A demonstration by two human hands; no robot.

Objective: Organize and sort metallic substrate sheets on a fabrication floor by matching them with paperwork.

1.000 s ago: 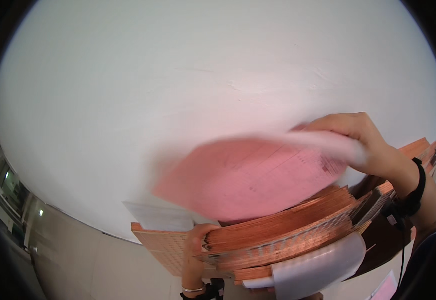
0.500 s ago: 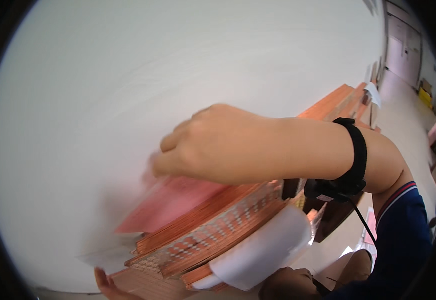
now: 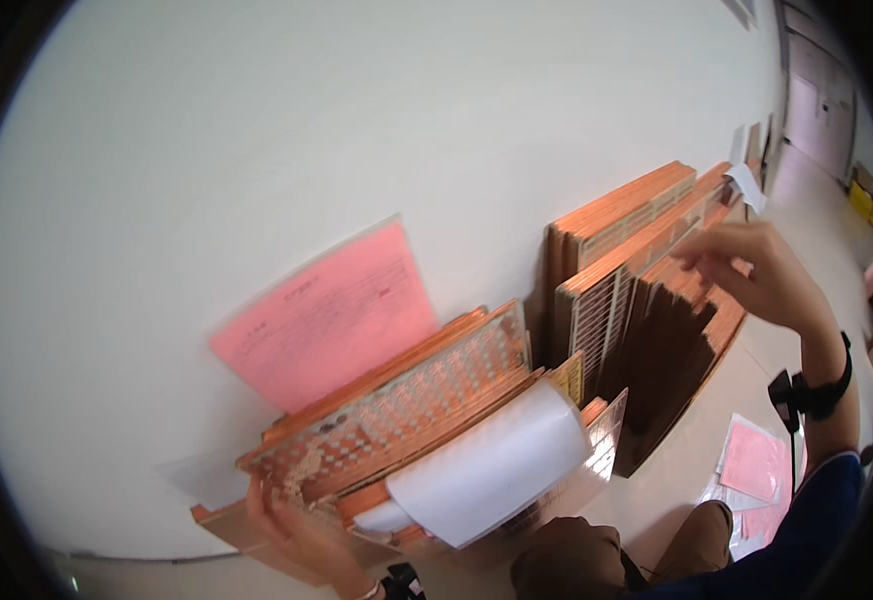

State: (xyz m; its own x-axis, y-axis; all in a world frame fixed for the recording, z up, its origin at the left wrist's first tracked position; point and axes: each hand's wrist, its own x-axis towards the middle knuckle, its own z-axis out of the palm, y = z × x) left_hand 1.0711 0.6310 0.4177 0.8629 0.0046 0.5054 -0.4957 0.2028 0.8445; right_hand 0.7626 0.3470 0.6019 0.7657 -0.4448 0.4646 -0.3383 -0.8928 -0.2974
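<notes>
My left hand (image 3: 302, 535) is at the left end of a row of upright copper-coloured panels (image 3: 397, 420), fingers stretched along the panel edges and slightly blurred. A pink printed sheet in a clear sleeve (image 3: 332, 315) stands behind that row, leaning on the wall. Over the right-hand stack of panels (image 3: 597, 310) hangs my right hand (image 3: 757, 275), its fingers loosely bent and apart, with nothing in them. A curled white sheet (image 3: 497, 465) lies over the front of the left row.
A pale wall (image 3: 257, 130) rises behind the stacks. More pink sheets in clear sleeves (image 3: 755, 460) lie on the floor at the right, near my knees (image 3: 567, 560). Farther off are a door (image 3: 817, 105) and a yellow object (image 3: 861, 203).
My right hand has moved from over the pink sheet to the right-hand stack, uncovering the sheet, which now stands against the wall. My left hand has come in to the panel edges.
</notes>
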